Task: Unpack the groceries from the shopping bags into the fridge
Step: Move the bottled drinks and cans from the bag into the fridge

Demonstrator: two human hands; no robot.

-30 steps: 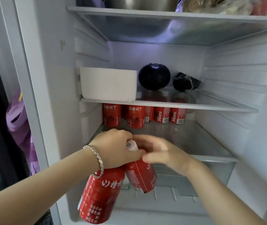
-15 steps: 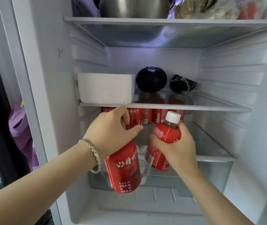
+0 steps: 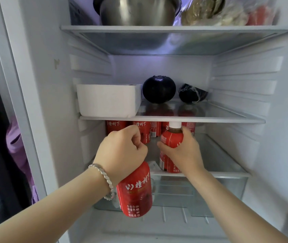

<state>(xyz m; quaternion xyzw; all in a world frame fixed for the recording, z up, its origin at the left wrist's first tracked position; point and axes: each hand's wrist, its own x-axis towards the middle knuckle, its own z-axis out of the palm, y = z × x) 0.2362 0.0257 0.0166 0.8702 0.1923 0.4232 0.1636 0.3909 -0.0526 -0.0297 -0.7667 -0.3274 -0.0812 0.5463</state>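
Head: bottle (image 3: 172, 143) inside right fingers (image 3: 187, 137) (upright)

Top shelf (image 3: 174, 28) carried a steel pot (image 3: 138, 11) and bagged food (image 3: 218, 13); middle shelf (image 3: 209, 119) a white box (image 3: 108, 100), an eggplant (image 3: 159, 89) and a wrapped dark vegetable (image 3: 192, 92); lower shelf (image 3: 218, 155) red bottles (image 3: 115, 128) at the back.

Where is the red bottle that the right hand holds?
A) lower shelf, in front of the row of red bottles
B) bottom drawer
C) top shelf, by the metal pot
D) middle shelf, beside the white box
A: the right hand grips its red bottle upright at the lower shelf, the row of red bottles behind it.
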